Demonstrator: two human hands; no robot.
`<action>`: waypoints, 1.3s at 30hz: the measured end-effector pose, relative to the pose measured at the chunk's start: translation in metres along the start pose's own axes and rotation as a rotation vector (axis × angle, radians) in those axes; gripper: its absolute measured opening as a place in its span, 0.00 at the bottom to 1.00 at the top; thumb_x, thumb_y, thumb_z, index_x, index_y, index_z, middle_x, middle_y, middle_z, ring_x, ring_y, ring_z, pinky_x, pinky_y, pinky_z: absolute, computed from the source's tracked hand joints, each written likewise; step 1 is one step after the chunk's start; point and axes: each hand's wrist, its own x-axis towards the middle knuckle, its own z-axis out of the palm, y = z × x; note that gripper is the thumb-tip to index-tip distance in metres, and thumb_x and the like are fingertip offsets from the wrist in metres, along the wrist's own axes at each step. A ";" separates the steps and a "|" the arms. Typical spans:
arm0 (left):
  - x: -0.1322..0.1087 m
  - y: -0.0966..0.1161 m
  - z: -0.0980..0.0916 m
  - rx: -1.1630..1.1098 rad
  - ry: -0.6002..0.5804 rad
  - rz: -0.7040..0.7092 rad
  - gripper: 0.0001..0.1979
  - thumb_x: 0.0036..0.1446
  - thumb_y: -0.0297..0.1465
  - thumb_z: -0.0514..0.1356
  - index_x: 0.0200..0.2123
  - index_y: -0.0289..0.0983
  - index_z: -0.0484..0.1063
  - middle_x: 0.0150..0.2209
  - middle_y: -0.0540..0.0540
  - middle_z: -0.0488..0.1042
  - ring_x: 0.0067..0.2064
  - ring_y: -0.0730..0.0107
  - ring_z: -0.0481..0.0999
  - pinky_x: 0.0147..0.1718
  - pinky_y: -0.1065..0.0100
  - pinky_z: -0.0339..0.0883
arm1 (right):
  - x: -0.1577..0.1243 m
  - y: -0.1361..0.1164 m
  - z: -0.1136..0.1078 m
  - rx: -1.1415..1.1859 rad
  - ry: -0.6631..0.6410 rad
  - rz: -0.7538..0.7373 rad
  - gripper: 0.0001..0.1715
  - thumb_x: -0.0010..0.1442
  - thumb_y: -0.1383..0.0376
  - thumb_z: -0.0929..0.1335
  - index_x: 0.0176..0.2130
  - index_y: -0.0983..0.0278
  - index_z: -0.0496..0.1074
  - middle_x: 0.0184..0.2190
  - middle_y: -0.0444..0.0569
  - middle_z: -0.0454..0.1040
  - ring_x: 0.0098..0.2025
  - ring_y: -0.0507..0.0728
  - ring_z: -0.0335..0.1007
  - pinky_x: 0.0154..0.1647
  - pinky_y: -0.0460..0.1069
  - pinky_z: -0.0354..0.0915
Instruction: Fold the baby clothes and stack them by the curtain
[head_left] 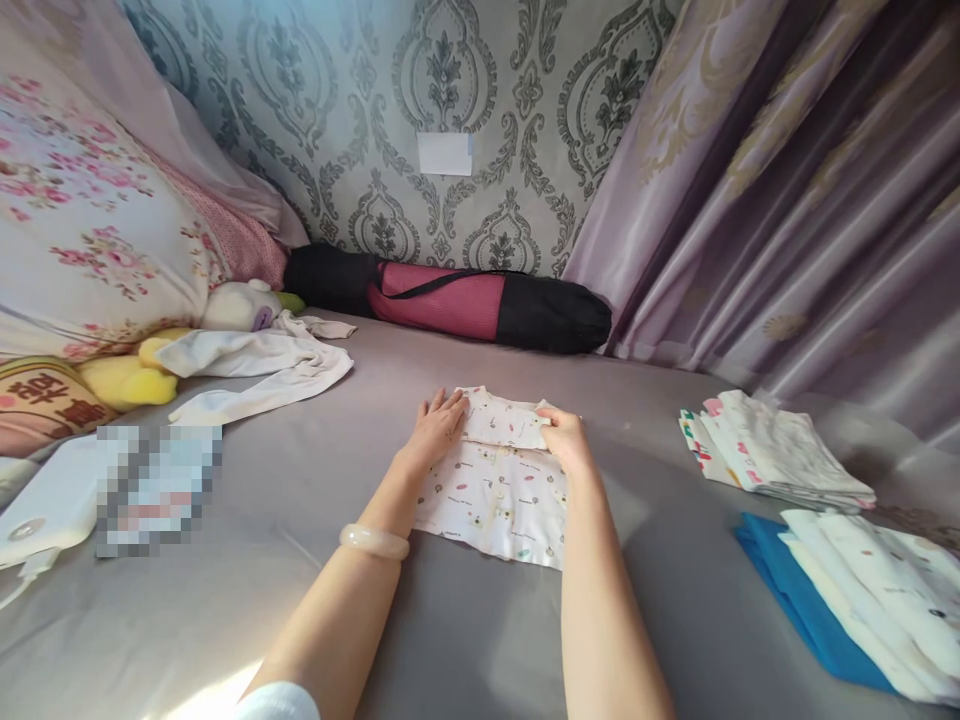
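Observation:
A small white shirt (499, 495) with a scattered print lies on the grey bed sheet, its upper part forming a band across the lower part. My left hand (436, 428) rests flat at the shirt's upper left edge, fingers stretched out. At the upper right edge, my right hand (566, 438) pinches the fabric between thumb and fingers. A pale bangle (373, 542) circles my left wrist.
On the right lie folded white clothes (787, 450) and a second pile with a blue cloth (814, 600). White trousers (262, 365), soft toys (131, 380) and a white device (56, 500) are on the left. A black-and-red long bag (442, 300) lies along the wall.

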 end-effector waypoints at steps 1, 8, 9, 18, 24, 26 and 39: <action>0.000 0.000 0.001 0.010 -0.007 -0.014 0.25 0.68 0.32 0.42 0.65 0.41 0.59 0.69 0.43 0.54 0.71 0.47 0.45 0.63 0.38 0.44 | 0.000 0.001 0.001 -0.006 -0.002 0.021 0.24 0.44 0.69 0.66 0.41 0.58 0.81 0.38 0.48 0.81 0.48 0.63 0.75 0.54 0.58 0.66; 0.002 -0.006 0.010 0.005 0.018 -0.071 0.26 0.68 0.33 0.40 0.66 0.41 0.57 0.69 0.42 0.53 0.70 0.45 0.47 0.64 0.38 0.42 | -0.015 -0.018 0.000 -0.198 -0.010 0.052 0.30 0.45 0.73 0.64 0.47 0.59 0.79 0.47 0.49 0.79 0.55 0.63 0.70 0.60 0.56 0.61; 0.002 -0.006 0.011 -0.002 0.024 -0.076 0.26 0.68 0.33 0.40 0.66 0.42 0.57 0.69 0.42 0.53 0.70 0.45 0.47 0.64 0.38 0.41 | -0.018 -0.022 0.000 -0.238 -0.009 0.050 0.31 0.46 0.74 0.63 0.48 0.60 0.79 0.48 0.49 0.78 0.56 0.63 0.69 0.61 0.56 0.60; 0.001 -0.008 0.008 -0.022 -0.002 -0.076 0.25 0.68 0.35 0.41 0.66 0.43 0.58 0.69 0.43 0.54 0.70 0.46 0.47 0.64 0.37 0.40 | -0.036 -0.043 0.003 -0.533 -0.076 0.030 0.35 0.56 0.77 0.58 0.59 0.65 0.70 0.57 0.55 0.70 0.62 0.65 0.60 0.62 0.55 0.58; 0.005 -0.012 -0.010 -0.270 0.110 -0.123 0.23 0.66 0.35 0.45 0.60 0.40 0.66 0.65 0.39 0.63 0.67 0.53 0.59 0.64 0.46 0.48 | -0.041 -0.054 0.001 -0.686 -0.109 0.020 0.35 0.55 0.79 0.58 0.59 0.67 0.70 0.58 0.60 0.66 0.61 0.68 0.58 0.58 0.56 0.60; 0.007 -0.012 -0.022 -0.366 0.240 -0.170 0.23 0.66 0.34 0.45 0.59 0.37 0.67 0.61 0.37 0.68 0.63 0.57 0.66 0.61 0.54 0.56 | -0.041 -0.060 0.003 -0.721 -0.037 -0.001 0.33 0.57 0.78 0.58 0.59 0.69 0.69 0.60 0.61 0.65 0.61 0.69 0.58 0.59 0.58 0.58; 0.008 0.015 0.016 -0.049 0.029 0.089 0.24 0.67 0.30 0.43 0.63 0.34 0.60 0.67 0.35 0.58 0.69 0.53 0.52 0.65 0.50 0.50 | -0.068 -0.055 0.083 -0.722 -0.307 -0.348 0.35 0.65 0.68 0.53 0.69 0.72 0.50 0.71 0.54 0.47 0.72 0.61 0.37 0.70 0.57 0.33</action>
